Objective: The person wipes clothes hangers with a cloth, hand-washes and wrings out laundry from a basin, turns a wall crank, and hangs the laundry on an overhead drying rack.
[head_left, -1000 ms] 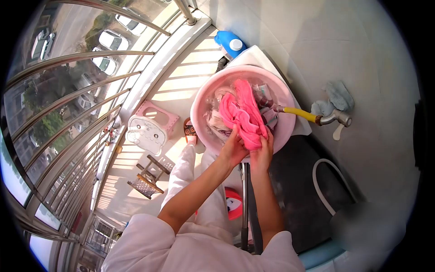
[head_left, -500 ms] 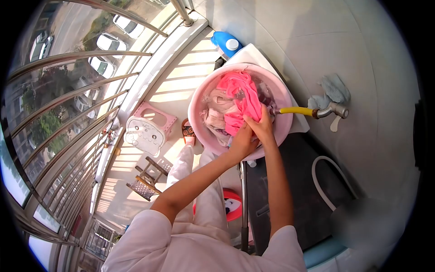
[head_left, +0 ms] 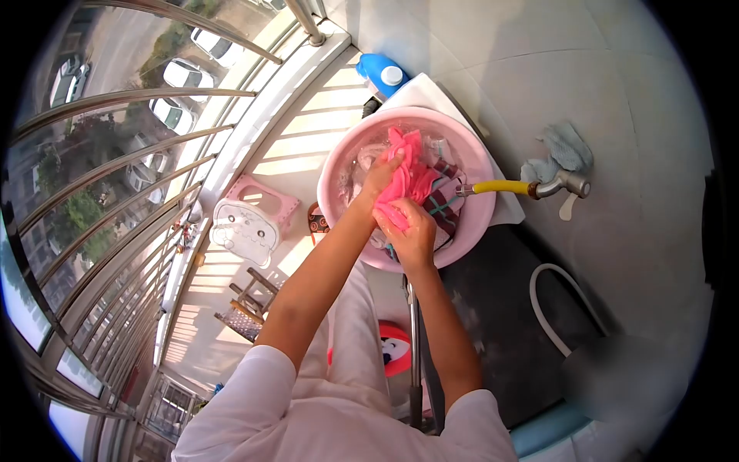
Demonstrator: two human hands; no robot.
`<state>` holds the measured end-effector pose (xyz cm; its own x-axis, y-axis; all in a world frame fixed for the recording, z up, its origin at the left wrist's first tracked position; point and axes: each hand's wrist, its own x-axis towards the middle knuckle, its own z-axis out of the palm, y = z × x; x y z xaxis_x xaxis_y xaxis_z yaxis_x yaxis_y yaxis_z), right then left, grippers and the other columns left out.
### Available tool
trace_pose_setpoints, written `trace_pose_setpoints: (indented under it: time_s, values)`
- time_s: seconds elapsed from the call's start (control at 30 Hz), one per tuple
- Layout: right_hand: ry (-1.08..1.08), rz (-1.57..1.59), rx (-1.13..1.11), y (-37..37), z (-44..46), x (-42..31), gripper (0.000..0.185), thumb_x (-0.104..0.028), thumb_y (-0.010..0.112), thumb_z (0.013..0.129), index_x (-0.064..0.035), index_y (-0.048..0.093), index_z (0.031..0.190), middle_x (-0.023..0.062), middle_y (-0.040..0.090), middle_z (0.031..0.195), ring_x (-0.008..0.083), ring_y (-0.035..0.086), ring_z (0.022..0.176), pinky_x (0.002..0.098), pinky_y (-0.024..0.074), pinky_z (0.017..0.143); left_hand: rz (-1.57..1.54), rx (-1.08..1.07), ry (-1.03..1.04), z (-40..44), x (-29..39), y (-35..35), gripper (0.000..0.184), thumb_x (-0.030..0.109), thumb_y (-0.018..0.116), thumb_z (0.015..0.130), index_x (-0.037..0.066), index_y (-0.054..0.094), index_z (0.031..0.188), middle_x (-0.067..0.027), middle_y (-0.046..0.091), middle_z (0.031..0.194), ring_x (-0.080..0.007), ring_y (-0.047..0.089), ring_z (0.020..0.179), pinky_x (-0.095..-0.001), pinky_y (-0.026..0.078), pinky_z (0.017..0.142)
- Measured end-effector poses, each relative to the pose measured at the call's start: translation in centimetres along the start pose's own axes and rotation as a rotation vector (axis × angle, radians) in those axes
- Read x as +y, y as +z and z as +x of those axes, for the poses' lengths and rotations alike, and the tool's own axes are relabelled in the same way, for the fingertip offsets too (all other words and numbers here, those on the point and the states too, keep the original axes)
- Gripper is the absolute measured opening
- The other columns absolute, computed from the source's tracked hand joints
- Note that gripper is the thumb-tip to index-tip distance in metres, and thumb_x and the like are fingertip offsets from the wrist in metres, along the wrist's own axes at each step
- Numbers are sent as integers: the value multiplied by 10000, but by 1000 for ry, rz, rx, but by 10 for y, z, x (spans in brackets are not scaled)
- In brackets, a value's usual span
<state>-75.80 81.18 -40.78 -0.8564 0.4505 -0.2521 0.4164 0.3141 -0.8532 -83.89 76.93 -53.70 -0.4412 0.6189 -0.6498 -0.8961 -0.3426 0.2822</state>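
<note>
A bright pink cloth (head_left: pixel 414 177) is bunched in both hands over a pale pink basin (head_left: pixel 485 208). My left hand (head_left: pixel 381 173) grips its left side, fingers closed round the fabric. Nearer to me, my right hand (head_left: pixel 408 227) is closed on the lower part of the same cloth. Beneath lie wet clothes in the basin, among them a dark plaid cloth (head_left: pixel 445 202) at the right. The yellow hose (head_left: pixel 500 186) on the wall tap (head_left: pixel 566 185) ends over the basin's right side.
A blue bottle (head_left: pixel 381 73) stands behind the basin. Left on the floor are a pink stool (head_left: pixel 265 196) and a small wooden stool (head_left: pixel 250 304). Metal railings (head_left: pixel 131 94) line the left side. A grey cloth (head_left: pixel 568 146) hangs by the tap.
My left hand has moved up and left along the pink cloth, and my right hand has shifted down and left. The cloth is more tightly bunched, and the plaid cloth shows more.
</note>
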Motion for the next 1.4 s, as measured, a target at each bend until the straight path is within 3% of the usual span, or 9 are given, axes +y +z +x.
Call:
trace_pose_setpoints:
  time_s: [0.1,0.27,0.37,0.5,0.7,0.87,1.1,1.3,1.4]
  values:
    - [55,-104,238,17,43,37,298,-290,672,801,5,635,820,219,616,749,394,580,639,426,462,611,-444,179,-26,-15,-13,3,270,246,550,927,28,574,1084,-101,626,959,-251,633,797,-335,553,703]
    - [227,-208,270,23,88,154,385,-353,583,872,29,615,910,217,637,827,365,605,758,398,464,693,-76,363,44,-6,-13,18,334,193,558,922,93,463,1227,-98,596,1077,-229,594,972,-415,519,794]
    - [354,-155,724,37,84,207,411,-381,566,883,11,570,1005,231,614,959,381,579,842,418,455,744,140,415,91,5,-5,-2,389,197,553,928,149,397,1281,-80,582,1099,-213,587,956,-400,484,842]
    - [36,-486,-138,3,77,164,355,-136,647,781,-7,521,1086,198,570,1127,373,556,987,413,437,866,190,386,98,-2,0,-5,621,189,562,923,185,205,1432,-88,482,1267,-225,522,1073,-397,474,858]
    - [-138,8,-25,-2,34,28,441,18,613,740,-37,531,1170,183,561,1006,333,561,938,380,454,834,3,210,-54,3,8,4,588,282,548,932,173,246,1425,-92,451,1309,-208,504,1107,-397,469,881]
    - [48,11,-215,-2,5,-5,190,-66,659,795,7,649,970,144,646,888,286,628,817,330,476,724,31,-223,-101,3,20,-9,281,271,526,939,69,514,1134,-41,607,883,-175,597,730,-271,514,602]
    - [-29,-197,292,22,98,94,241,-212,623,858,20,640,795,204,611,697,345,604,650,399,457,614,-166,364,-18,-17,-6,19,272,190,506,951,8,511,1154,-70,607,935,-199,600,817,-338,526,731]
    - [-92,-527,260,6,78,137,328,-100,655,787,-9,535,1078,220,569,990,389,594,801,444,489,693,381,311,-4,-47,31,-7,573,270,599,902,199,318,1397,-86,541,1195,-163,549,972,-319,434,873]
    - [133,-772,-202,-5,65,119,412,-46,655,738,-43,516,1125,201,534,1046,402,574,926,442,498,753,514,299,-12,-84,25,-26,642,267,617,882,190,277,1421,-109,510,1247,-195,543,1022,-337,427,881]
